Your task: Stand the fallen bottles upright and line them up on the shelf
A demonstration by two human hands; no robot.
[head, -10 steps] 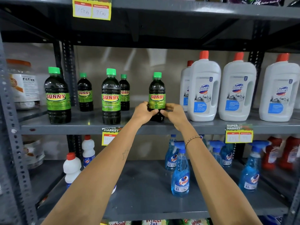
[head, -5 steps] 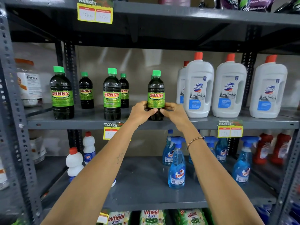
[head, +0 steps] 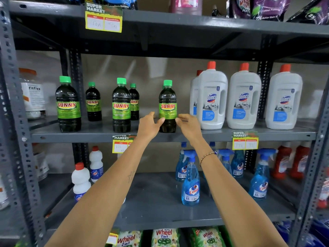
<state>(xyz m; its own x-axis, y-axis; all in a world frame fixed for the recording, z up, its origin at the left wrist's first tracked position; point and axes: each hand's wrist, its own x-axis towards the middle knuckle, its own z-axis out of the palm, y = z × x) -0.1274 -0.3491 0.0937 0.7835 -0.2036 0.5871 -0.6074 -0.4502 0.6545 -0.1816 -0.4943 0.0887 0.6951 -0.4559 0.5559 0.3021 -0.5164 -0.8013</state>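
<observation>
The SUNNY bottle [head: 167, 106] is standing upright on the grey shelf [head: 178, 136], right between my two hands. My left hand [head: 149, 124] is sitting open, fingertips grazing the bottle's lower left side; my right hand [head: 189, 124] is sitting open just beside its right, whether touching I cannot tell. Beyond my right hand, white Domex jugs [head: 211, 102] are standing; beyond my left, another SUNNY bottle [head: 121, 106].
</observation>
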